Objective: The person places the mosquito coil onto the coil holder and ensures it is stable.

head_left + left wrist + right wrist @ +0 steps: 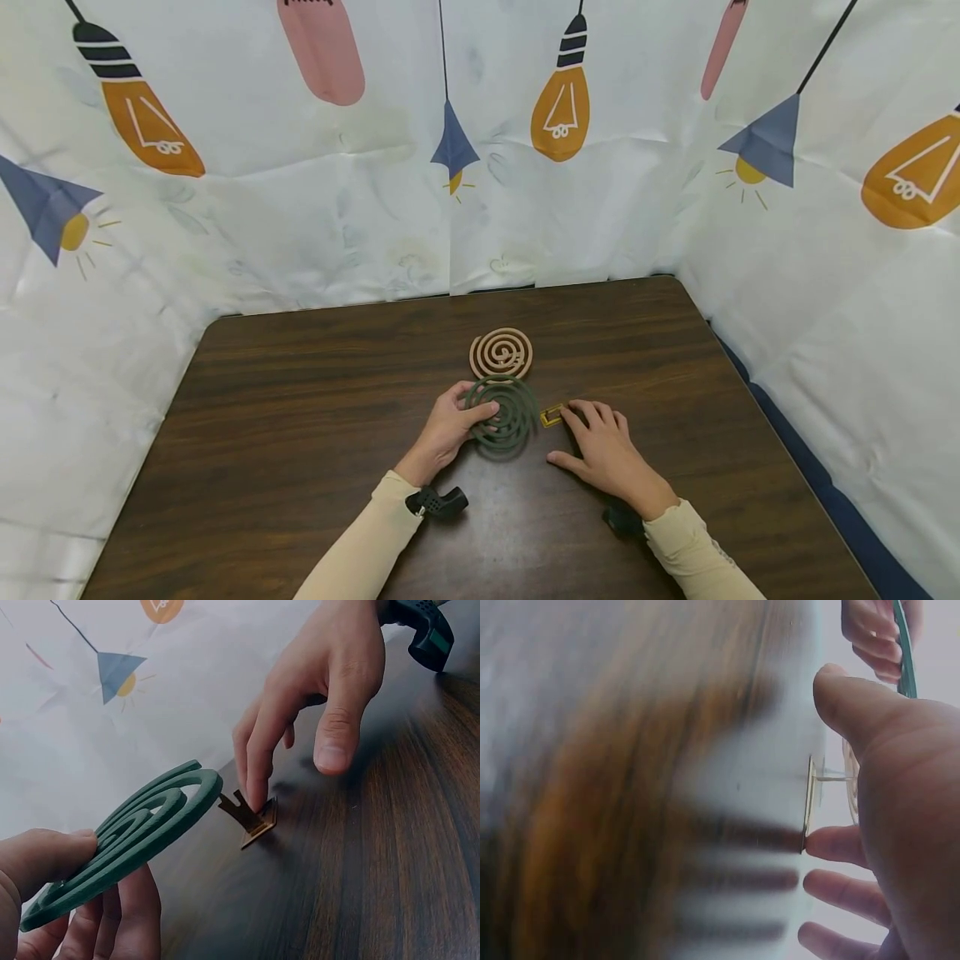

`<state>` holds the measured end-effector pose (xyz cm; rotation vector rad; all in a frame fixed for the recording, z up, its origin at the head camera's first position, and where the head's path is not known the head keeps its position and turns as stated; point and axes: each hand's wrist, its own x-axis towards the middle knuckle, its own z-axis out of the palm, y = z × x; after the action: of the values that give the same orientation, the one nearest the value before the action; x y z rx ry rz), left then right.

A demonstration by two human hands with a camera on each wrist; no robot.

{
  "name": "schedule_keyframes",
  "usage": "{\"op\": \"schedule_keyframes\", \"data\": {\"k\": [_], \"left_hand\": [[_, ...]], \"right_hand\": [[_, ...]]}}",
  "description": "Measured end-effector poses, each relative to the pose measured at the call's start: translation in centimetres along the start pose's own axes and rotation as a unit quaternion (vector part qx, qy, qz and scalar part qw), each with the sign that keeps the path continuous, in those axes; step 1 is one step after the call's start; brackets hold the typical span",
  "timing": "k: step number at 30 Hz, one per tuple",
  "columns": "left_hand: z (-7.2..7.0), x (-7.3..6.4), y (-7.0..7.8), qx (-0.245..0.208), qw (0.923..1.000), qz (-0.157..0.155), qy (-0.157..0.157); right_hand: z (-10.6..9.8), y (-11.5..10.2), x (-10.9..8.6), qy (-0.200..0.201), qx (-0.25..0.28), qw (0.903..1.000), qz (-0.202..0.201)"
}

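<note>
My left hand [442,427] pinches a green mosquito coil [519,410] between thumb and fingers and holds it raised over the table. In the left wrist view the green coil is seen nearly edge-on and tilted. My right hand [611,454] is spread low over the table, thumb held apart. Its index fingertip touches the flat base of a small gold metal coil stand [241,813]. This stand lies on the tabletop, with a forked prong bent up from its base. Beyond the green coil, a brown mosquito coil [486,354] lies flat on the table.
The dark wood-grain table [300,433] has rounded far corners. White cloth [337,225] printed with lamps and bulbs hangs behind and along both sides. Each wrist wears a dark strapped device, such as the left one [437,502].
</note>
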<state>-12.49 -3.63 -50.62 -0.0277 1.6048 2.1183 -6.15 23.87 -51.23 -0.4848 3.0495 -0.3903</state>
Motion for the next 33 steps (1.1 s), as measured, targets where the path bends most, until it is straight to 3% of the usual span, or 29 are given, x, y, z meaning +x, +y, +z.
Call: {"op": "schedule_keyframes", "data": {"k": [33], "left_hand": [[1.4, 1.0, -0.5, -0.022, 0.9996, 0.002, 0.019]], "right_hand": [[0.5, -2.4, 0.5, -0.006, 0.010, 0.9998, -0.015]]}}
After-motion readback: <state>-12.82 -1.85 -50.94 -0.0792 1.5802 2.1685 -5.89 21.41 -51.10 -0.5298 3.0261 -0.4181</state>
